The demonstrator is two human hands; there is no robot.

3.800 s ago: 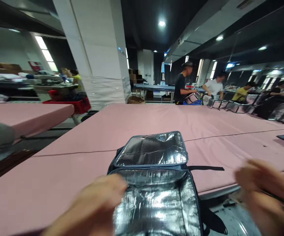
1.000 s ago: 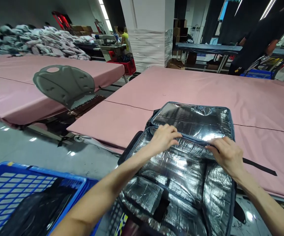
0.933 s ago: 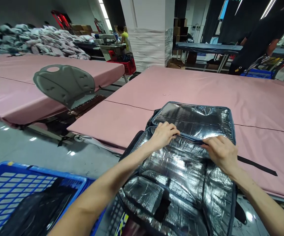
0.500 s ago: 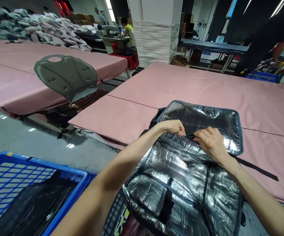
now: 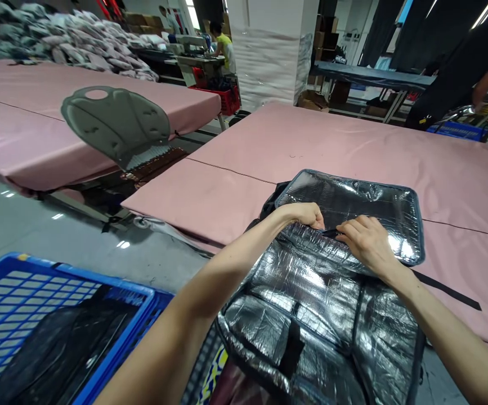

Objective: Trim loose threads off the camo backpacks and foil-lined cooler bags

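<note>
A bag with a shiny silver foil lining (image 5: 311,275) lies opened out at the near edge of the pink table, its foil-lined flap (image 5: 366,194) spread toward the far side. My left hand (image 5: 309,215) is closed in a fist on the bag's dark edge, where the flap meets the body. Just right of it, my right hand (image 5: 366,239) pinches the same edge between thumb and fingers. A short dark strip of that edge shows between both hands. A black strap (image 5: 448,289) trails from the bag's right side over the table.
A blue plastic crate (image 5: 112,281) with dark bags (image 5: 53,349) stands at lower left. Behind it are a grey chair (image 5: 117,124) and another pink-covered table (image 5: 19,124). A white pillar (image 5: 269,50) rises beyond the table (image 5: 336,140). Other people are in the background.
The view has shifted slightly, so the scene sits a little further right. Both hands keep their hold on the bag's edge, with only a slight shift of the fingers.
</note>
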